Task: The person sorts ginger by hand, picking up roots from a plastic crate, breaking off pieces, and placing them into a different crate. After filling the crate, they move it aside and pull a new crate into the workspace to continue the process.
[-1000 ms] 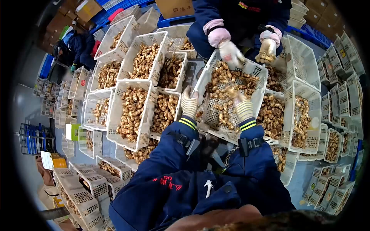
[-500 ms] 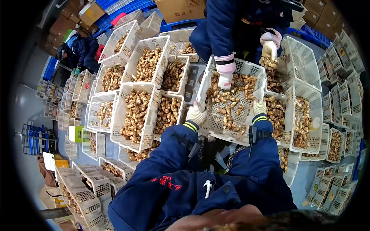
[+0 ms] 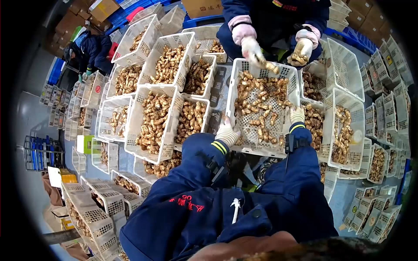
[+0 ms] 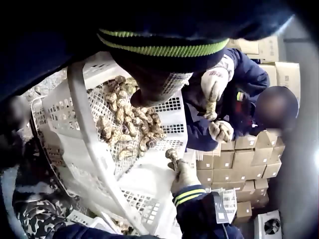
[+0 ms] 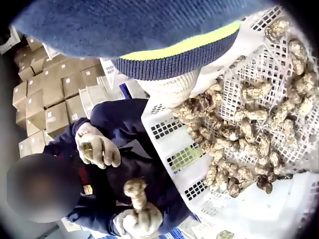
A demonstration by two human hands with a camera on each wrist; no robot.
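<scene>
A white perforated plastic crate [image 3: 257, 150] stands in front of me, with brown-and-cream mushrooms [image 3: 261, 106] scattered over its floor. My left hand [image 3: 228, 134], in a striped knit glove, grips the crate's left rim. In the left wrist view its thumb reaches inside over the mushrooms, and the sleeve hides much of the hand. At the right rim, my gloved right hand [image 3: 297, 115] holds one mushroom [image 4: 172, 156] at its fingertips. Across the crate, another person's white-gloved hand [image 3: 251, 50] pinches a mushroom [image 3: 272, 67], while their other hand [image 3: 301, 52] also holds mushroom.
Fuller mushroom crates crowd both sides, including a tall one [image 3: 154, 122] at left and another [image 3: 342, 130] at right. An empty-looking crate [image 3: 344, 65] rests beyond. Stacked cartons [image 4: 234, 164] stand behind the other person. A second person [image 3: 91, 52] works at far left.
My right hand has moved from among the mushrooms to the right rim. The crate has turned straighter. The other person's hand reached into it and came back up with a mushroom.
</scene>
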